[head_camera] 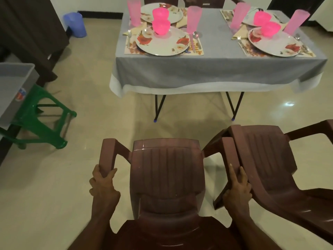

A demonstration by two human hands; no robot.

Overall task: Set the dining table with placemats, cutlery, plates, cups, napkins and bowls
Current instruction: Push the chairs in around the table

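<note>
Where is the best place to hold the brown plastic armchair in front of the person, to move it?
Judging by its pose, the two armrests, from behind the backrest. The brown plastic armchair faces the table, both arms jut sideways, and the left hand and right hand already wrap one each.

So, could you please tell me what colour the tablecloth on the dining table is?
The tablecloth is grey with a white border, in the head view.

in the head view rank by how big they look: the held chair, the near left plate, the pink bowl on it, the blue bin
1. held chair, though nearness inflates it
2. near left plate
3. blue bin and pink bowl: too alike to rank, and the bin stands farther off
</note>
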